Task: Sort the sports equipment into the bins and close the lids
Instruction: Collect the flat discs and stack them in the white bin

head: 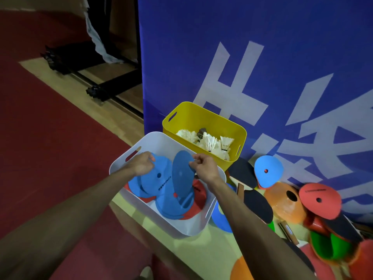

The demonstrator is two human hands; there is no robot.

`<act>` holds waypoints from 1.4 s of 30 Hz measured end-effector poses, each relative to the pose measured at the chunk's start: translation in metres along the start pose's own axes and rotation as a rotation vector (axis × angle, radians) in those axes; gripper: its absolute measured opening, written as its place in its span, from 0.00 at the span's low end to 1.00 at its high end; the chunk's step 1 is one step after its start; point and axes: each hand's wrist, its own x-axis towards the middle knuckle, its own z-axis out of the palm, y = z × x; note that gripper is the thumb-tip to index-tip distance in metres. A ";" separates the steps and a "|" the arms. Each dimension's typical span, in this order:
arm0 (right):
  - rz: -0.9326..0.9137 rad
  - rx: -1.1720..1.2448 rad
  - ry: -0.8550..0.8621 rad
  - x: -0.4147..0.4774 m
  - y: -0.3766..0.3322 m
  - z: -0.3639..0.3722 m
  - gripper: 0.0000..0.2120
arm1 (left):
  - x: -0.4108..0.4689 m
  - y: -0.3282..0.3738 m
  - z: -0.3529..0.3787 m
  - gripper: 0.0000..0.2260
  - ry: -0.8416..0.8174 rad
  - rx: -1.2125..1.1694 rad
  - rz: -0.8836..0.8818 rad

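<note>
A white bin [141, 147] on the floor holds several blue and red disc cones. My left hand [141, 164] grips the upper edge of a blue disc cone [155, 178] lying in the bin. My right hand [203, 165] pinches the rim of another blue disc cone [180, 174] that stands on edge inside the bin. Behind it a yellow bin [193, 116] holds several white shuttlecocks [210, 142].
To the right on the floor lie loose blue [267, 170], orange [282, 201], red [320, 198] and green [327, 247] cones and black table-tennis paddles [257, 205]. A blue banner [262, 57] stands behind the bins. Red flooring [50, 138] spreads to the left.
</note>
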 end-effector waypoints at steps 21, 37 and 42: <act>-0.005 0.097 0.071 -0.010 0.035 -0.108 0.07 | -0.027 0.135 0.066 0.04 0.060 -0.388 0.310; 0.204 0.374 0.357 -0.037 0.181 -0.268 0.04 | -0.013 0.231 0.261 0.08 -0.232 -0.089 0.306; 0.260 0.386 0.370 -0.037 0.218 -0.288 0.08 | 0.017 0.233 0.305 0.06 -0.246 0.017 0.249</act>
